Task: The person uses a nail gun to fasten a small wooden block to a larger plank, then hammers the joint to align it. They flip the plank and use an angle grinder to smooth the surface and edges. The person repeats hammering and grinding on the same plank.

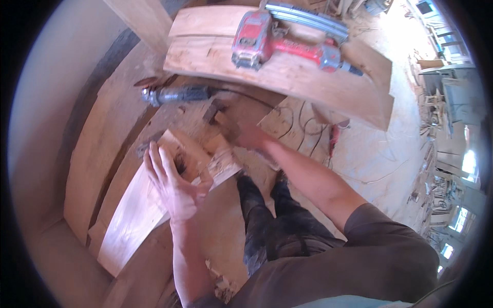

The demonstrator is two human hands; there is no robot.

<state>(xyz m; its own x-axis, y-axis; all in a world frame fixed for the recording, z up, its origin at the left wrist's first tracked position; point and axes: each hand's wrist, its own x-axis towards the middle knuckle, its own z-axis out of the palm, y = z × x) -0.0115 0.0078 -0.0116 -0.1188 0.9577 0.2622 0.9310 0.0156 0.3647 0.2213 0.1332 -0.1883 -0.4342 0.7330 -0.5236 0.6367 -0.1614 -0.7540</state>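
My left hand (172,185) lies with its fingers stretched out on a pale wooden piece (131,220), near a rough, dark hollow in it. Splintered wood (225,163) shows at the piece's right end. My right hand (251,136) is closed round the wooden handle of a hammer (223,122), slightly blurred. The hammer's dark head is raised just beyond the wooden piece, and I see no contact between them. Beyond lies an angle grinder (179,94) with a dark body and a cable.
A red nail gun (292,46) rests on stacked boards (308,84) at the far side. Long planks (97,159) lie along the wall on the left. Cables (303,123) loop across the dusty floor near a small red tool (334,139). Wood scraps (434,113) line the right.
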